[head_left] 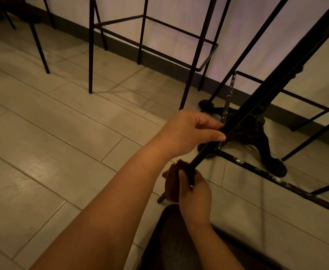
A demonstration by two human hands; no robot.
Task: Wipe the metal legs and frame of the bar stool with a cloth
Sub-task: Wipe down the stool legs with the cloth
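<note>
Head view shows the left hand with fingers curled round the bar stool leg, thumb tip pressing just where the footrest bar joins it. Below those fingers, the right hand grips a brown cloth wrapped round the same leg — fingers closed tight, near its foot on the tiled floor. Both forearms reach forward, the left crossing above the right.

Pale tiled floor, white wall, dark baseboard.
</note>
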